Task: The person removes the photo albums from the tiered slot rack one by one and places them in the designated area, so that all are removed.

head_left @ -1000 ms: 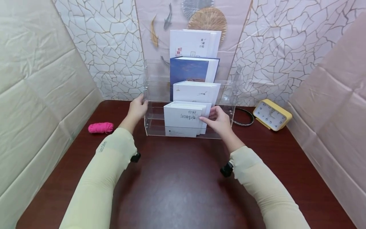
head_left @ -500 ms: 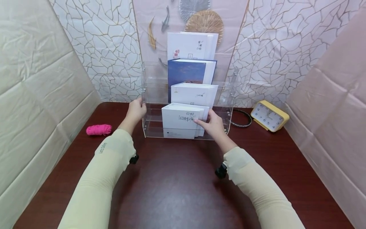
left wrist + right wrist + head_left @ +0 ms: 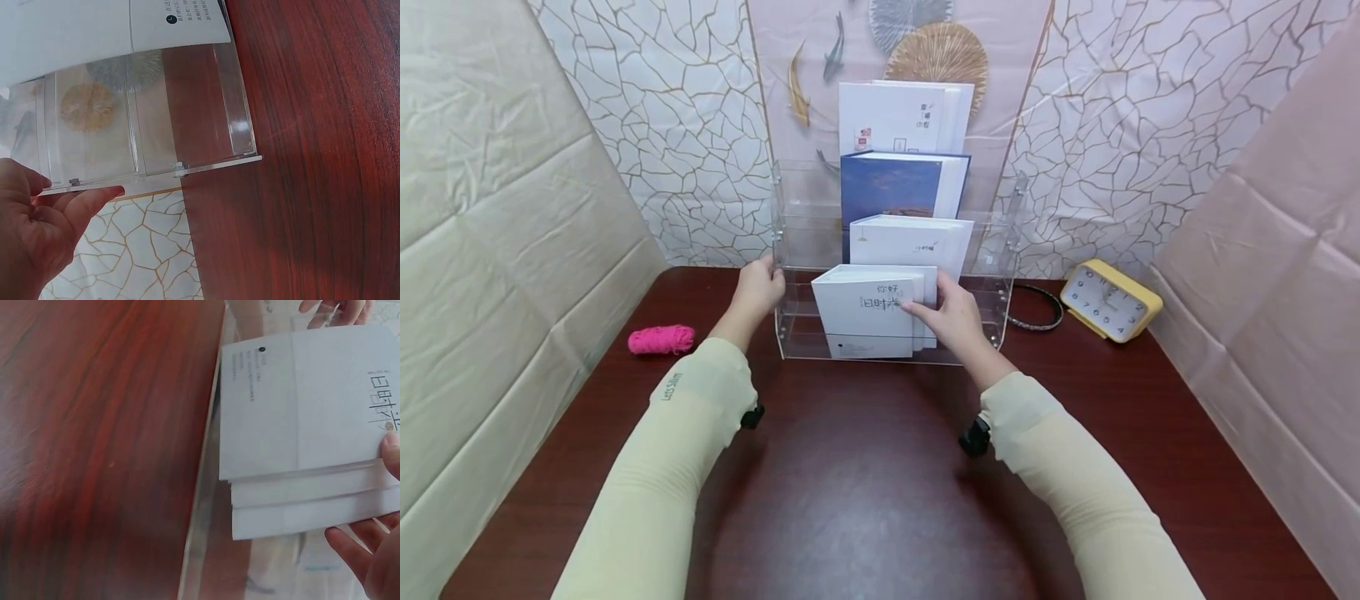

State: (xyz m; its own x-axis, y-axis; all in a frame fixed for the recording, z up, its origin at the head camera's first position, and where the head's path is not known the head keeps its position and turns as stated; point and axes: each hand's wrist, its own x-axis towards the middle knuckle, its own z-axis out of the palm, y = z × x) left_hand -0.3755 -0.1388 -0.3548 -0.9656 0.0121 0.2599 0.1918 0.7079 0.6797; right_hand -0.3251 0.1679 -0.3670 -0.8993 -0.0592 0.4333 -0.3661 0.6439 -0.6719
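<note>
A clear acrylic tiered rack (image 3: pixel 805 340) stands toward the back of the table, with books upright in its steps. My left hand (image 3: pixel 758 289) grips the rack's left side panel, its thumb and fingers on either side of the edge (image 3: pixel 215 165). My right hand (image 3: pixel 958 323) pinches the lowest white book (image 3: pixel 861 312) by its right edge, thumb on the cover and fingers behind. That book leans left, its lower part behind the clear front lip. Behind it rise another white book (image 3: pixel 917 237), a blue-covered book (image 3: pixel 891 187) and a top white book (image 3: pixel 887 117).
A yellow alarm clock (image 3: pixel 1108 302) and a dark ring-shaped band (image 3: pixel 1036 325) sit right of the rack. Pink yarn (image 3: pixel 661 339) lies to its left. A patterned cloth backdrop (image 3: pixel 685 125) hangs behind, with pale cloth walls (image 3: pixel 482 233) on both sides.
My right hand has moved slightly left and closed its thumb and fingers on the front book. The book has risen a little and tilted left. My left hand stays at the rack's side.
</note>
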